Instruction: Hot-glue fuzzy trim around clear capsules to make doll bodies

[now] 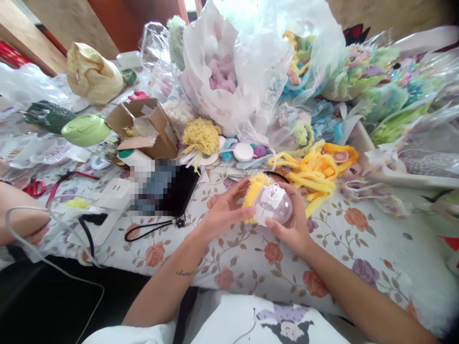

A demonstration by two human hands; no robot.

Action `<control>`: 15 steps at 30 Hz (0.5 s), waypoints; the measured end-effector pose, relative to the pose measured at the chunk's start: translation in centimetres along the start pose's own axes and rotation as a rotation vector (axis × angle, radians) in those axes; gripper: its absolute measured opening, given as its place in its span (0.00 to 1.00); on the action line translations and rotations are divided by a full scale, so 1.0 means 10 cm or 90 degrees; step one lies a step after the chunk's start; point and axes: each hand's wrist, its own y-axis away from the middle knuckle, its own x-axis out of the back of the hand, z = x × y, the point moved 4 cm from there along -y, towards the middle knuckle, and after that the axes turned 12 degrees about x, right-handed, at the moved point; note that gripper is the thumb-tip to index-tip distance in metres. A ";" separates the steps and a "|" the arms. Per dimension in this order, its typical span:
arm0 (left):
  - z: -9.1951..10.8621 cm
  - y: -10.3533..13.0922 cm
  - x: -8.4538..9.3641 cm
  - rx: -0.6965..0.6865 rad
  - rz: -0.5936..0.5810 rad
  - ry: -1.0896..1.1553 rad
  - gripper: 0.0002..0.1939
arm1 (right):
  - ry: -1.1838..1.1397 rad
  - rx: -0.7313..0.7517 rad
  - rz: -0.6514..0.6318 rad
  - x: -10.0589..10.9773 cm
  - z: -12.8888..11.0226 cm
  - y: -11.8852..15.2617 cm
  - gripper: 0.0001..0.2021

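Observation:
Between both hands, just above the flowered tablecloth (247,258), is a clear plastic ball (285,208) with a white lacy patch on it and fuzzy yellow yarn trim (253,193) along its left side. My left hand (229,203) grips the yarn-trimmed side, thumb toward the front. My right hand (296,224) curls around the clear side, its thumb at the lower front. Some of the fingers are hidden behind the ball. Thick yellow plush yarn (319,169) lies in loops beyond my right hand, and a yellow yarn pompom (201,136) rests farther back.
A black phone (182,191) with a wrist strap and a white power strip (111,200) lie left. Behind them stands an open cardboard box (163,126). Plastic bags (258,62) of plush yarn fill the back. A white tray (401,177) stands right; another person's arm (21,212) shows left.

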 end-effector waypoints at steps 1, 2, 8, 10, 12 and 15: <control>0.02 0.01 0.03 -0.042 0.033 -0.024 0.34 | 0.026 0.028 0.000 0.00 -0.03 0.00 0.34; 0.04 0.02 0.05 -0.089 0.060 -0.045 0.33 | 0.048 0.062 -0.001 0.00 -0.07 0.00 0.35; 0.22 0.12 0.02 -0.321 0.131 -0.176 0.10 | 0.046 0.249 -0.028 -0.05 -0.20 0.05 0.42; 0.27 0.17 0.02 -0.333 0.191 -0.203 0.04 | 0.049 0.284 -0.033 -0.06 -0.21 0.07 0.44; 0.28 0.22 0.07 -0.304 0.282 -0.215 0.03 | 0.048 0.302 -0.031 -0.06 -0.21 0.07 0.44; 0.28 0.32 0.11 -0.353 0.415 -0.290 0.12 | 0.038 0.267 -0.029 -0.07 -0.20 0.06 0.45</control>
